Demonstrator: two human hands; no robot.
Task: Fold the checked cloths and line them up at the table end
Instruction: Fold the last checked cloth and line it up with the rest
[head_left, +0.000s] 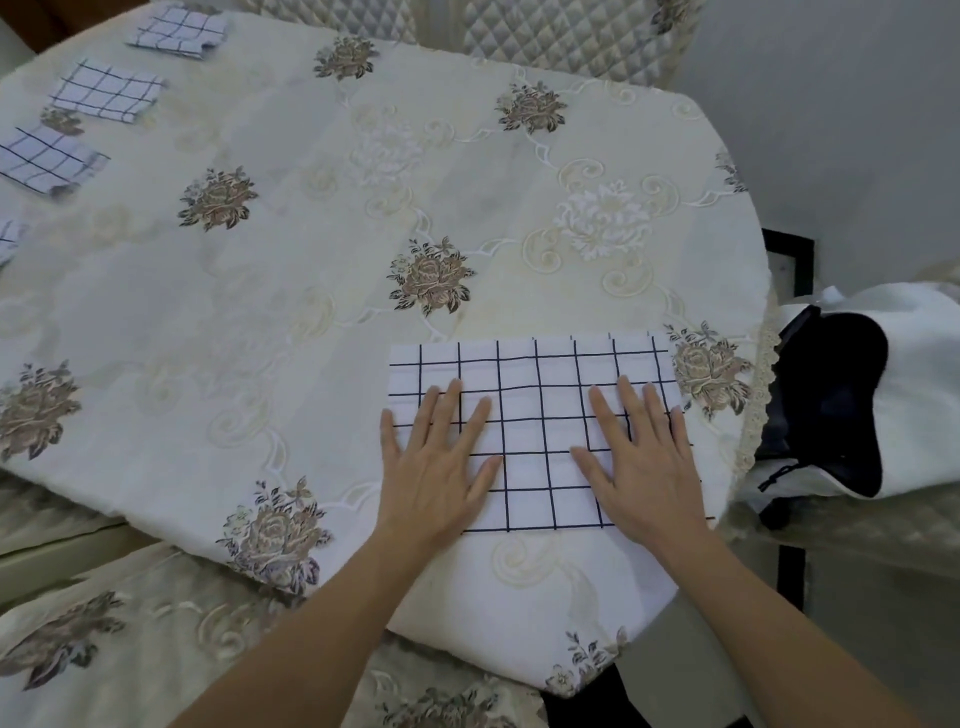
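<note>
A white cloth with a dark checked grid (535, 415) lies flat near the table's front right edge. My left hand (434, 462) rests palm down on its left part, fingers spread. On its right part my right hand (636, 457) presses flat the same way. Neither hand grips anything. Along the far left end of the table sit folded checked cloths in a row: one at the back (179, 32), one below it (106, 92), a third (44, 158), and the corner of another (8, 239) at the frame edge.
The table (311, 218) wears a cream floral embroidered tablecloth. Quilted chair backs (545, 31) stand behind it. A white bag with a dark lining (852, 405) sits on a seat at the right. Covered seats (104, 639) are at the front left.
</note>
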